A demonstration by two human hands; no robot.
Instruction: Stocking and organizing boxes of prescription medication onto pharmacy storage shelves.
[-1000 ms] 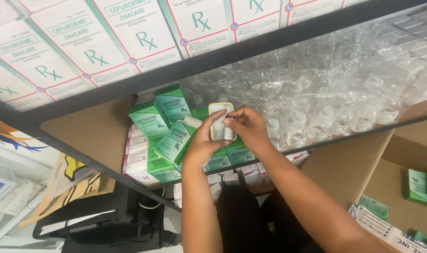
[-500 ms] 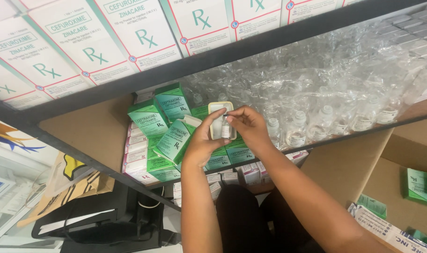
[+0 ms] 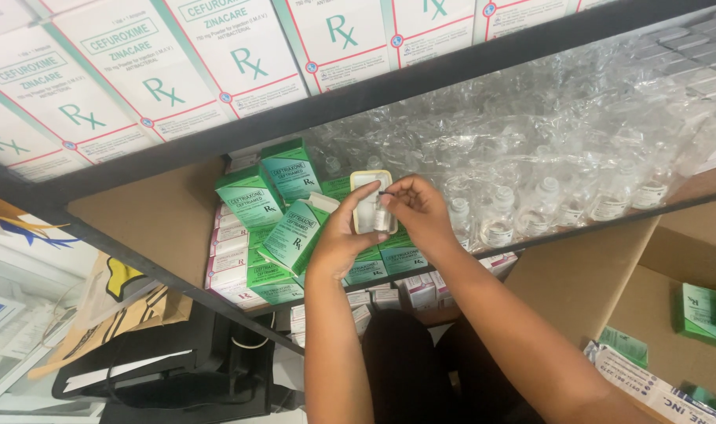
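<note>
My left hand (image 3: 341,239) holds a small white plastic tray (image 3: 370,202) with a glass vial in it, raised in front of the shelf. My right hand (image 3: 418,210) pinches the vial's top at the tray with thumb and fingertips. An open green and white medicine box (image 3: 295,233) rests tilted against my left hand, its flap up. Behind both hands, more green boxes (image 3: 252,198) are stacked in a cardboard carton (image 3: 160,216) on the shelf.
A dark metal shelf rail (image 3: 389,85) crosses above, carrying large white cartons (image 3: 217,59). Bagged clear vials (image 3: 546,208) fill the shelf at right. Brown cardboard boxes (image 3: 633,314) with green packs stand at lower right. A black office tray (image 3: 146,369) lies at lower left.
My right hand's fingers have shifted slightly on the vial's top; the tray and left hand stay in nearly the same place.
</note>
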